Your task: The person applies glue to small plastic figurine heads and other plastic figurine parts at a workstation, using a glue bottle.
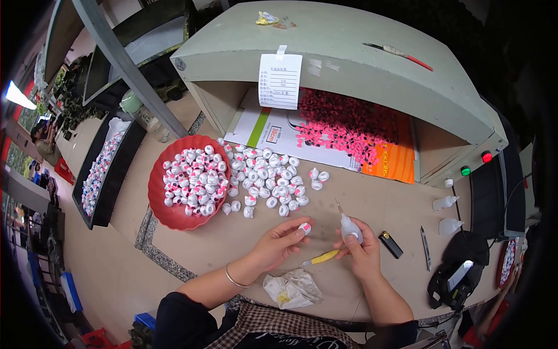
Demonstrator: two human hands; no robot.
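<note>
Between thumb and fingers, my left hand (pixel 280 244) pinches a small white round piece with a pink mark (pixel 305 228). My right hand (pixel 362 251) is wrapped round a translucent squeeze bottle (pixel 350 229), its thin nozzle pointing up and away from me. Bottle tip and white piece are apart. Below and between my hands lie a yellow-handled tool (pixel 323 257) and a crumpled white cloth or paper (pixel 292 288). Many similar white pieces (pixel 273 177) are spread on the table beyond my left hand. More fill a red scalloped bowl (pixel 167 219) at the left.
A grey open-fronted box (pixel 337 55) stands at the back, with many small pink pieces (pixel 343 139) inside on printed cardboard. Right of my right hand lie a black lighter (pixel 391 245), tweezers (pixel 426 249) and small bottles (pixel 446 202). A black tray (pixel 100 216) with more pieces sits far left.
</note>
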